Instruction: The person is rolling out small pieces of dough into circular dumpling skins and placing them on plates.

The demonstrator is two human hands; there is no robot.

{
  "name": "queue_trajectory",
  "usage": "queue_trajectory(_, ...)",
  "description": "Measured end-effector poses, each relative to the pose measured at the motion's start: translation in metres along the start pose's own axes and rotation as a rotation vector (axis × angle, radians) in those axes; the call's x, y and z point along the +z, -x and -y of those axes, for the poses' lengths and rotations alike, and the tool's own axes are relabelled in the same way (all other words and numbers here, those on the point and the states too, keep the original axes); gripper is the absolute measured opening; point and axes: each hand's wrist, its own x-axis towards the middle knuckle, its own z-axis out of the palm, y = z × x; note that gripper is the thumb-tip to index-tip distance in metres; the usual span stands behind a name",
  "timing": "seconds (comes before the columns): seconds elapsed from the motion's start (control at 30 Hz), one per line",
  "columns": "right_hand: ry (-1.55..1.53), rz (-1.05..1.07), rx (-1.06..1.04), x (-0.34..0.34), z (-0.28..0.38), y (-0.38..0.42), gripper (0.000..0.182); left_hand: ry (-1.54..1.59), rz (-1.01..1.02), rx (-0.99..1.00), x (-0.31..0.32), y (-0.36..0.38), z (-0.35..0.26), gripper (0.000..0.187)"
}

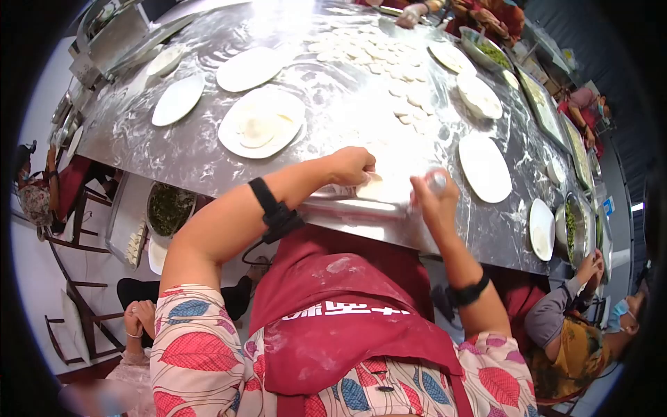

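My left hand (351, 167) is closed at the near edge of the steel table, its fingertips on a small flat round of dough (370, 186). To its right, my right hand (438, 201) is wrapped around what looks like a rolling pin; its grey rounded end (436, 182) shows above my fingers. Motion smears this hand, and most of the pin is hard to make out. A white plate (229, 132) with stacked dough rounds (257, 131) stands beyond my left forearm. Many flattened dough pieces (368, 52) lie farther back on the floured surface.
White oval plates stand left (178, 101) and right (485, 167) on the steel table (326, 111). Bowls of green filling are at lower left (170, 208) and right (571, 229). Co-workers sit at right (577, 326) and left; another person's hand (411, 15) works across the table.
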Motion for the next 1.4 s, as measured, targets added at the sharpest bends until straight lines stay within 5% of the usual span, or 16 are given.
queue_trajectory(0.23, -0.029, 0.003, -0.057, 0.028, -0.005, -0.055, 0.022, -0.17, -0.074, -0.081, 0.005, -0.012, -0.009, 0.016)
queue_trajectory(0.43, -0.1, -0.012, 0.011, -0.002, -0.002, 0.012, 0.021, -0.032, -0.057, -0.051, 0.004, 0.004, -0.003, 0.019)
queue_trajectory(0.63, -0.028, -0.027, -0.059, 0.03, -0.008, -0.058, 0.021, -0.09, -0.096, -0.099, 0.007, -0.01, -0.011, 0.022)
queue_trajectory(0.77, 0.095, -0.002, -0.014, 0.003, 0.002, -0.013, 0.021, -0.151, -0.02, -0.055, 0.003, -0.001, -0.014, 0.018)
queue_trajectory(0.83, -0.111, -0.01, -0.002, -0.001, 0.002, 0.015, 0.021, -0.075, -0.028, -0.052, 0.007, -0.001, -0.004, 0.02)
queue_trajectory(1.03, -0.015, -0.006, -0.057, 0.024, -0.005, -0.05, 0.022, -0.122, -0.086, -0.09, 0.008, -0.008, -0.016, 0.022)
queue_trajectory(1.3, -0.134, 0.025, 0.003, -0.004, 0.003, 0.016, 0.02, -0.067, -0.042, -0.052, 0.006, -0.001, -0.004, 0.025)
queue_trajectory(1.4, -0.017, -0.008, -0.04, 0.009, -0.004, -0.015, 0.021, -0.08, -0.03, -0.037, 0.003, 0.006, -0.008, 0.024)
